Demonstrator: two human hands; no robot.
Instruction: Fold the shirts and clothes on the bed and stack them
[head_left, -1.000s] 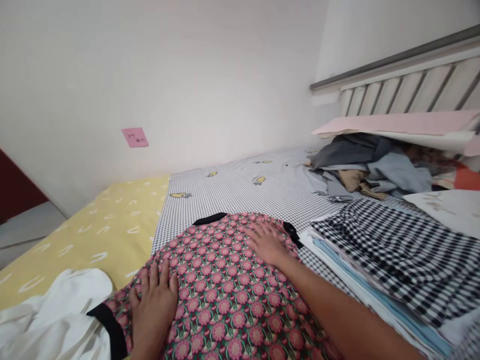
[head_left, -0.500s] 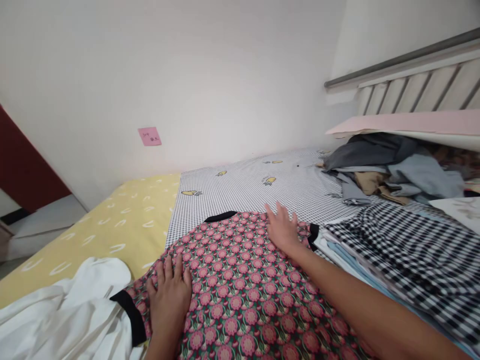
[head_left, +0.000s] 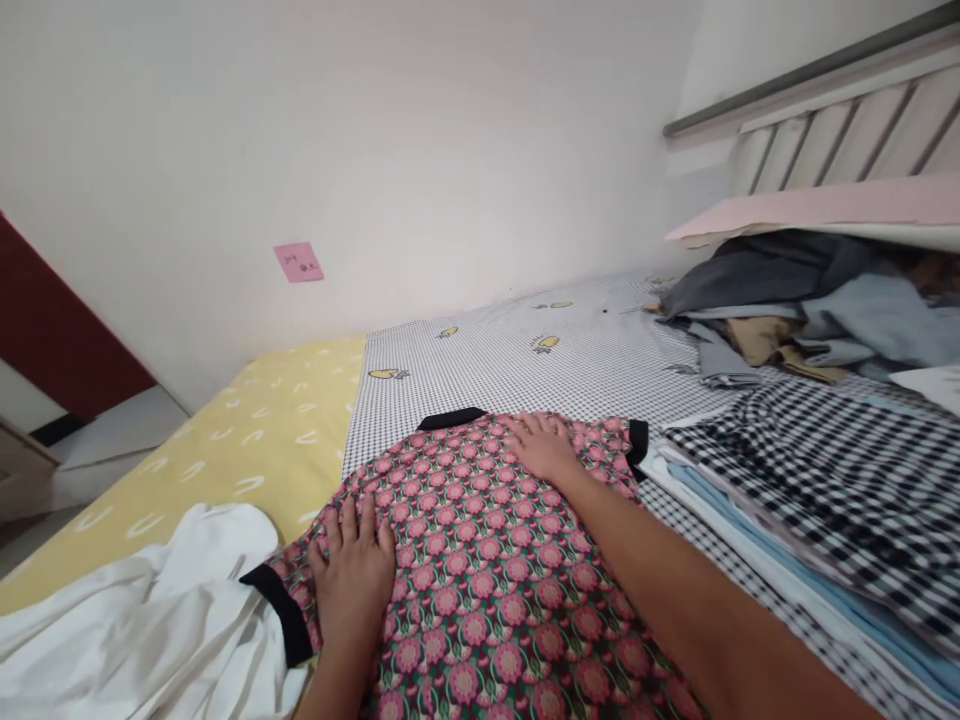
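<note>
A short-sleeved shirt (head_left: 480, 560) with a pink flower pattern, black collar and black sleeve cuffs lies spread on the bed. My left hand (head_left: 352, 565) rests flat on it near the left sleeve, fingers spread. Higher up, below the collar and towards the right sleeve, my right hand (head_left: 541, 445) lies flat on the cloth with its fingers stretched out. Neither hand grips anything. The lower part of the shirt runs out of view at the bottom.
White clothing (head_left: 180, 620) lies crumpled at the left on a yellow sheet (head_left: 300, 400). To the right is a stack of folded clothes topped by black-and-white checked cloth (head_left: 840, 480). Behind it, a pile of grey clothes (head_left: 780, 275) sits under a pink board (head_left: 825, 208). A wall (head_left: 450, 170) borders the bed.
My right hand has slid left across the shirt, and its fingers now lie lower against the cloth. The left hand stays by the left sleeve. The camera view has shifted slightly.
</note>
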